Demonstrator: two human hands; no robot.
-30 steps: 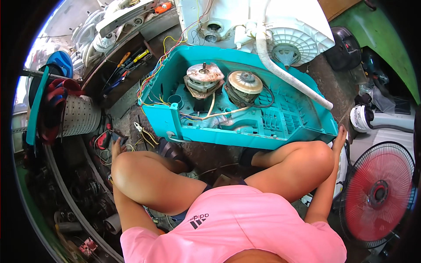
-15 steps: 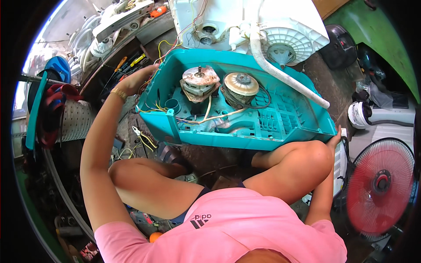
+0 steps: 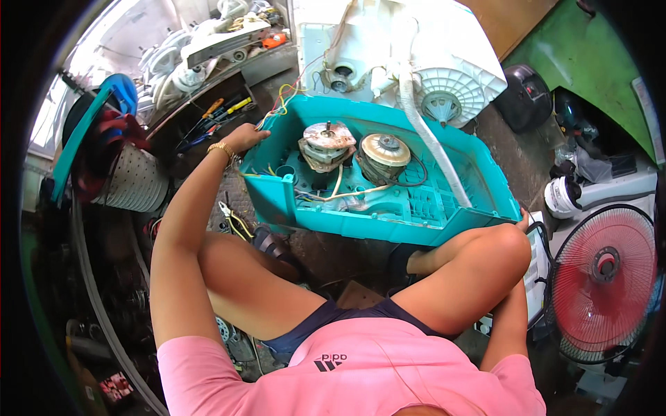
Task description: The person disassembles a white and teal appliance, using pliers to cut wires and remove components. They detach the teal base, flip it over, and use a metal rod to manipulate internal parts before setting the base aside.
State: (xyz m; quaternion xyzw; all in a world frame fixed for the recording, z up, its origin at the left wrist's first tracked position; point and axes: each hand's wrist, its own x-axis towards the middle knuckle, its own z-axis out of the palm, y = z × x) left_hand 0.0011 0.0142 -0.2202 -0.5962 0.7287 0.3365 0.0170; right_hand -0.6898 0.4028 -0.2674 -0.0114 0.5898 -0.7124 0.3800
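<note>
Overhanging the teal base (image 3: 368, 226) (pliers (image 3: 226, 210) nearby): white hose (image 3: 420, 121).

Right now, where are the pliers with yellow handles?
In the head view, the pliers lie on the floor left of centre, beside the teal casing's near left corner.

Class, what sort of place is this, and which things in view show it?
Probably an appliance repair workshop: a teal plastic base, seemingly from a washing machine, holds two exposed motors; a white plastic machine body is just beyond it; and yellow-handled pliers lie nearby.
</note>
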